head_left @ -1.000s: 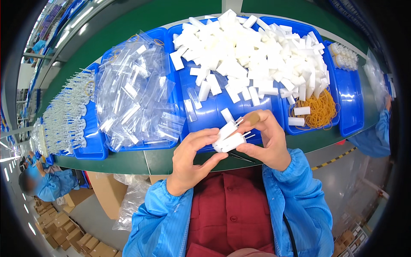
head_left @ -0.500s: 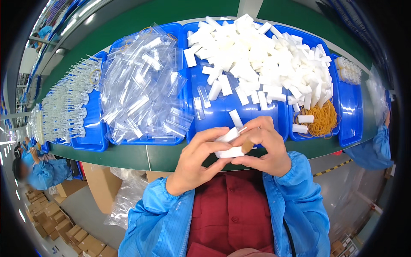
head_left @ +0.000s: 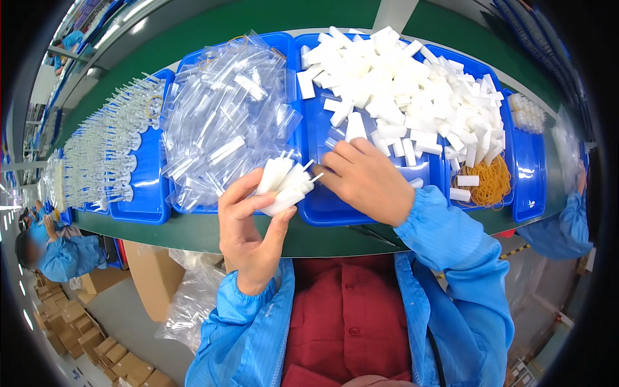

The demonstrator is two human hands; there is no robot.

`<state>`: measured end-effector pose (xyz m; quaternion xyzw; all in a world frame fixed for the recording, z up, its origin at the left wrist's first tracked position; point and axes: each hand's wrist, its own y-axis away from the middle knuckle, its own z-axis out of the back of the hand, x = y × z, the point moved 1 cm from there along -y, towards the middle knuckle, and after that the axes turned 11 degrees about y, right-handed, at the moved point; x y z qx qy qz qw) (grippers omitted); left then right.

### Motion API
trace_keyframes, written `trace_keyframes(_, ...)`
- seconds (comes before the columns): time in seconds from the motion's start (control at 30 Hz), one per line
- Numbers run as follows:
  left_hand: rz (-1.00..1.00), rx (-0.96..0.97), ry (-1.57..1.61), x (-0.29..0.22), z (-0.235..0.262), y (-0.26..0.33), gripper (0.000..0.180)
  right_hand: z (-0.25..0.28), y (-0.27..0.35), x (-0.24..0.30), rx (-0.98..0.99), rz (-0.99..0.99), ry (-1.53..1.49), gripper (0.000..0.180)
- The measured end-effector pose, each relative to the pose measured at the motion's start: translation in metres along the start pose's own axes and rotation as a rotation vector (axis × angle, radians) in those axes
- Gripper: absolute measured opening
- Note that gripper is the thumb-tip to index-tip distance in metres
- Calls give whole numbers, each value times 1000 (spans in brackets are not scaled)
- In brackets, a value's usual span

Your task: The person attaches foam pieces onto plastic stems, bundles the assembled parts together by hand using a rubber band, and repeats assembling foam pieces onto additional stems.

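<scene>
My left hand (head_left: 250,229) is closed around a bundle of white cylindrical pieces (head_left: 284,184), thin white tips sticking out of their upper ends. To its right, my right hand (head_left: 367,179) reaches over the wide blue tray (head_left: 329,209), fingers bent and close together. Its fingertips are beside small clear plastic pieces (head_left: 333,138) and below one white block (head_left: 354,127); whatever they grip is hidden. Behind that hand, white foam-like blocks (head_left: 400,84) form a large heap in the same tray.
Clear plastic sleeves (head_left: 219,122) fill the tray at left. Farther left stand rows of translucent thin-stemmed parts (head_left: 97,155). Yellow rubber bands (head_left: 485,182) lie in a tray at right, near another blue tray (head_left: 529,174). A co-worker in blue (head_left: 71,255) is at far left.
My hands have parted. The left moved left with the white bundle; the right moved up over the wide tray. The view has shifted slightly.
</scene>
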<state>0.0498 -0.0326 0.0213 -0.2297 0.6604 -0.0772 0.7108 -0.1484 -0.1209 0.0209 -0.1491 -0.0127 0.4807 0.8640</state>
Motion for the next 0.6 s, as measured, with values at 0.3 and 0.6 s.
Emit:
trace_keyframes(0.3,37,102,10,-2,-23,3,31,37,36,-12,-36,-586,-787,32)
trace_keyframes(0.6,93,198,97,-2,-53,6,31,38,56,21,-477,-928,-1457,42)
